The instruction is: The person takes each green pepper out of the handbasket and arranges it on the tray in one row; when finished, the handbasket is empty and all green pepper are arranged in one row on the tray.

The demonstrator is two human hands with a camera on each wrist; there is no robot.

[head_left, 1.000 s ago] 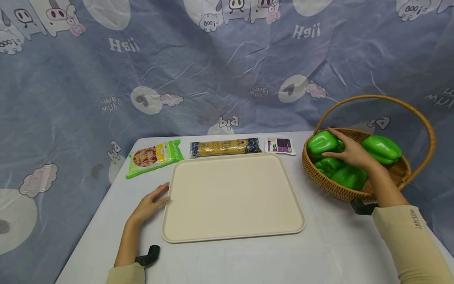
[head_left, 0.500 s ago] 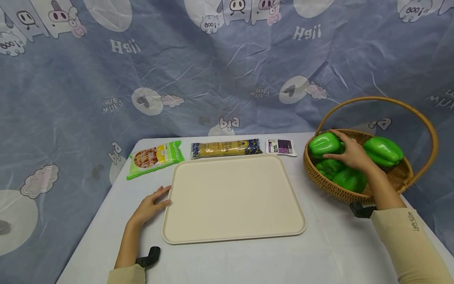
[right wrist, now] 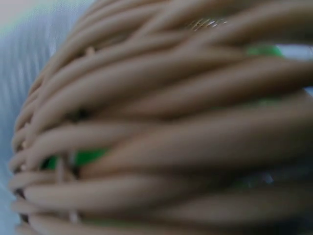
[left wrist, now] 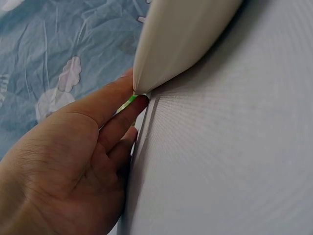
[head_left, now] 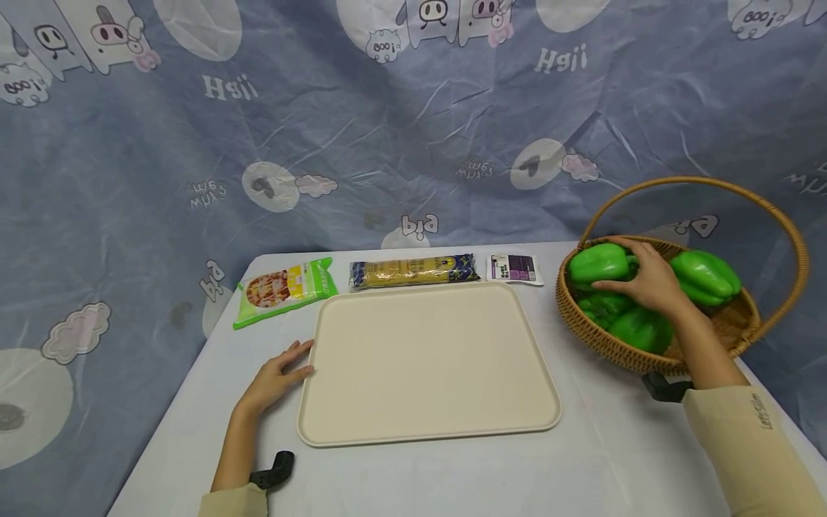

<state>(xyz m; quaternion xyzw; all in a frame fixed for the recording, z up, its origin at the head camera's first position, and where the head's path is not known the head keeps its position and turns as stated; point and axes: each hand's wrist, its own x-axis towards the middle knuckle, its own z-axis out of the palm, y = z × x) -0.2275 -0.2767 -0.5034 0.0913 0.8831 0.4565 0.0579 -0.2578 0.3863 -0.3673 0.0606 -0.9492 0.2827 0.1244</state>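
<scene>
Right hand [head_left: 649,278]: fingers bent over the far side of a pepper [head_left: 597,264], thumb along its near side; judged to be grasping it, though the far fingertips are hidden and the right wrist view shows only blurred weave. The pepper lies to the right of the tray [head_left: 426,366], inside the basket [head_left: 623,354], at the wall facing the tray, with other peppers [head_left: 704,276] about it. Left hand [head_left: 266,385]: fingers loosely extended, tips touching the tray's left edge; no firm hold is evident. For the step in hand, judged to be securing the pepper for a lift, seat thumb and fingers on opposite flanks before loading the grip, since the glossy skin may slip. Raise it straight until clear of its neighbours and the basket's rim, keeping to the tray side of the handle [head_left: 704,181]; dragging over the rim could tip the basket. Light contact from the left hand is adequate; pressing could shift the tray on the surface [head_left: 426,477]. Along the tray's far side: green bag [head_left: 284,291] off the left corner, gold packet [head_left: 413,271] behind the middle, sachet [head_left: 514,269] by the right corner.
</scene>
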